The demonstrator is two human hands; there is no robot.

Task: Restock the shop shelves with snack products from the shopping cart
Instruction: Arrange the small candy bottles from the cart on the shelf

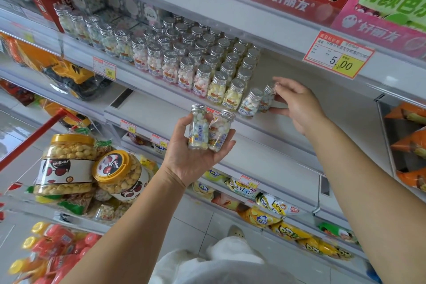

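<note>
My left hand (196,157) is raised palm up below the shelf front and holds two small clear candy bottles (208,130) with silver caps. My right hand (297,104) reaches onto the white shelf (299,90), with its fingers around one candy bottle (267,97) standing at the right end of the front row. To the left of it, many rows of the same silver-capped bottles (198,57) fill the shelf. The shopping cart (34,136) with its red rim sits at lower left.
Two big yellow-lidded snack jars (92,168) and red bottles lie in the cart. A yellow price tag (337,57) hangs on the shelf above. Bagged snacks (272,205) fill the lower shelves, orange packs (410,136) hang at right. The shelf to the right of the bottles is bare.
</note>
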